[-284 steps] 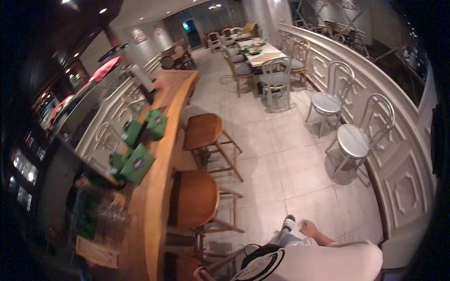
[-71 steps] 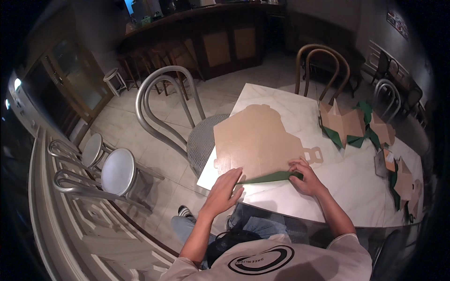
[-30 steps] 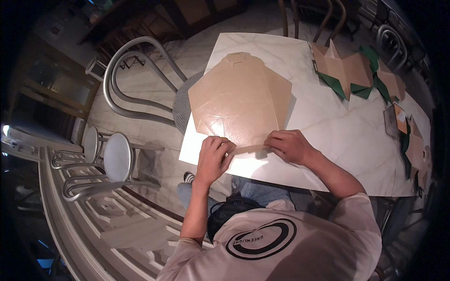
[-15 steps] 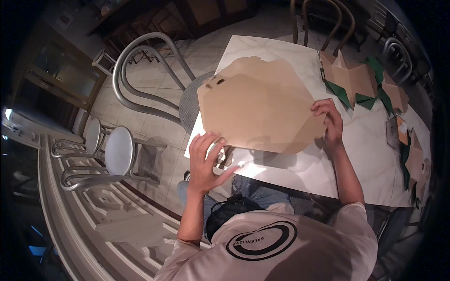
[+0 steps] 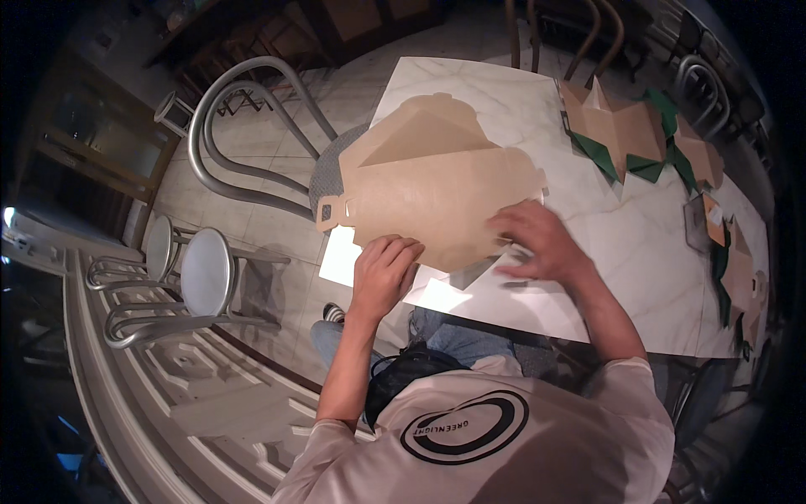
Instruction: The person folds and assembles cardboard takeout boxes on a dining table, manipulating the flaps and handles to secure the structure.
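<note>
We're handling a brown tabbed cardboard sheet (image 5: 428, 197) over the white marble-patterned table (image 5: 646, 269). Our left hand (image 5: 387, 267) is curling over its near edge; can't tell if it's pinching. Our right hand (image 5: 537, 244), blurred, is gaping half-open at the near-right corner; contact unclear. Brown-and-green folded cardboard containers (image 5: 630, 126) are lying rightward, brown insides showing.

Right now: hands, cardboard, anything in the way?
Left hand at brown cardboard, near edge. Right hand blurred at right side, contact unclear. Folded pieces farther right, clear of hands.
</note>
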The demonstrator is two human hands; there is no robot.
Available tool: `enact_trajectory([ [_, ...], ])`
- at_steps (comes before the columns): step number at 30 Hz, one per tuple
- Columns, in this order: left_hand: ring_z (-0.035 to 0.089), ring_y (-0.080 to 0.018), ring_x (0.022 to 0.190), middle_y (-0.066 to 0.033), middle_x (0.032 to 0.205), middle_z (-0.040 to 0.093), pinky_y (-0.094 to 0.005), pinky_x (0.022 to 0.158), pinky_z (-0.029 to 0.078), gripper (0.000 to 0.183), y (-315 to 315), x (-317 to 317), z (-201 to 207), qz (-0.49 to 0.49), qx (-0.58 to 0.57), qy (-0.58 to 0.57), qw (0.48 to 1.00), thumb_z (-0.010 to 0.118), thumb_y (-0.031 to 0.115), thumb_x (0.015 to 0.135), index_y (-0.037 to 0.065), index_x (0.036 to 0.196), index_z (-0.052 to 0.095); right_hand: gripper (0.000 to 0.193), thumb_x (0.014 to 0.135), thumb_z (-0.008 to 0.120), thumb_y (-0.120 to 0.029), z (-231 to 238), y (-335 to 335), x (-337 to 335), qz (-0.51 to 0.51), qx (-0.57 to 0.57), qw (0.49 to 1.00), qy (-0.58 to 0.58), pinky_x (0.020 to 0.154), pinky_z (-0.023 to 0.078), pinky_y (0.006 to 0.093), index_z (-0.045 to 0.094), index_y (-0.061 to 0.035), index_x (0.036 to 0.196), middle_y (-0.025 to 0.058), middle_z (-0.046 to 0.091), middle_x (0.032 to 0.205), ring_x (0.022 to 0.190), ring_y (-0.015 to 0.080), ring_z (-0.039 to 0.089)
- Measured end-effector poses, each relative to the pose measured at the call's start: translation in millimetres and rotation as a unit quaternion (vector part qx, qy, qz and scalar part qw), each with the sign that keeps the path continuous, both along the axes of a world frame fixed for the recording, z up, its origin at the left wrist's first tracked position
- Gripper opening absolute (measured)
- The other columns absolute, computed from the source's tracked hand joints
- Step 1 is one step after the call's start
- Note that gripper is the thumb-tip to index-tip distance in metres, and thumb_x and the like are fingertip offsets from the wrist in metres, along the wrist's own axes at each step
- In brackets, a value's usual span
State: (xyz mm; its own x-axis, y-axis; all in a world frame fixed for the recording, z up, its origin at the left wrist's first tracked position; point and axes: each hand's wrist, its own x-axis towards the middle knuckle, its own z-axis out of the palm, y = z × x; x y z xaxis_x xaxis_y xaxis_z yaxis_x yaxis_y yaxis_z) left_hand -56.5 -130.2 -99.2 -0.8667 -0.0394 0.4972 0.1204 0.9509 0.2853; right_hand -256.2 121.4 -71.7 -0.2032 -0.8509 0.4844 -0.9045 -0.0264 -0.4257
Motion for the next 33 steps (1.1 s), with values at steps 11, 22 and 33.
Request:
enact_trajectory([
  [11,0.066,-0.0326,0.098,-0.0097,0.105,0.069,-0.0407,0.086,0.054,0.031,-14,11,-1,0.057,0.058,-0.050,0.995,0.077,0.004,0.079,0.006,0.110,0.071,0.022,0.092,0.067,-0.017,-27,-22,16,-0.051,0.066,0.996,0.024,0.098,0.048,0.0413,0.069,-0.0079,0.112,0.0068,0.064,0.115,0.112,0.0264,0.058],
  [22,0.065,-0.0394,0.084,-0.0209,0.088,0.069,-0.0474,0.075,0.052,0.030,-15,-20,-5,0.193,0.136,-0.092,0.967,0.066,0.014,0.097,0.002,0.125,0.066,0.022,0.101,0.060,-0.021,-41,-76,-9,-0.148,0.077,0.981,-0.100,0.093,0.047,0.0456,0.065,-0.0002,0.106,0.0190,0.068,0.099,0.098,0.0376,0.063],
  [33,0.062,-0.0300,0.084,-0.0141,0.085,0.067,-0.0401,0.082,0.049,0.026,-26,20,-23,0.146,0.196,0.013,0.970,0.071,0.012,0.093,0.003,0.118,0.070,0.017,0.099,0.061,-0.013,-43,-59,-17,-0.051,0.015,0.993,-0.108,0.091,0.045,0.0427,0.066,0.0013,0.105,0.0179,0.067,0.098,0.095,0.0354,0.061],
])
